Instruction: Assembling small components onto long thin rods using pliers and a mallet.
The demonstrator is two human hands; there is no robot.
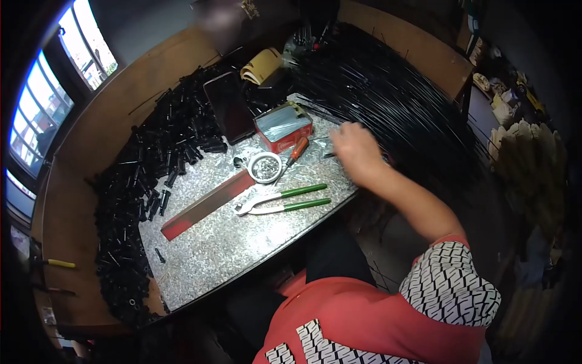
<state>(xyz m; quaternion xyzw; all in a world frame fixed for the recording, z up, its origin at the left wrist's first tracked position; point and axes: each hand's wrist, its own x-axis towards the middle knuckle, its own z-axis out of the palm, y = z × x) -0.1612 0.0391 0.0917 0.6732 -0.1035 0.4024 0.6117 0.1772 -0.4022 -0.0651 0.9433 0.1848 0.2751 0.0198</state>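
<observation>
My right hand (356, 153) is over the right side of the speckled tabletop (218, 261), beside a heap of long thin black rods (388, 91). Its fingers are curled in, and what they may hold is hidden. A short dark piece lies by the fingertips. My left hand is out of view. Left of the right hand are a screwdriver with an orange-red handle (297, 150) and a red box with a pale top (284, 128). A white round dish (265, 178) holds small shiny metal bits. Nearer to me lie pincers with green handles (285, 199), jaws to the left.
A worn red bar (208, 205) lies across the tabletop. Many short black tubular parts (145, 164) are heaped along the left and back. A dark phone-like slab (230, 106) and a yellow folded pad (262, 65) rest on them. Wooden boards (79, 200) wall the table's sides.
</observation>
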